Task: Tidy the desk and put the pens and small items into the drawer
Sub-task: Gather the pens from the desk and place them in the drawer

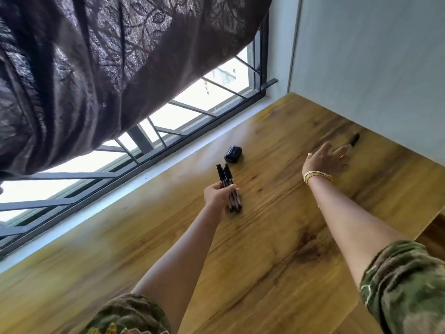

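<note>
My left hand is shut on a bundle of black pens, held just above the wooden desk. My right hand is stretched out flat over the desk, fingers apart, holding nothing. Just beyond its fingertips lies a single pen with a black cap, near the wall. A small black case sits on the desk beyond the pen bundle, close to the window. No drawer is in view.
A barred window runs along the desk's far edge, with a dark patterned curtain hanging above it. A pale wall bounds the desk on the right. The desk's near right edge drops off.
</note>
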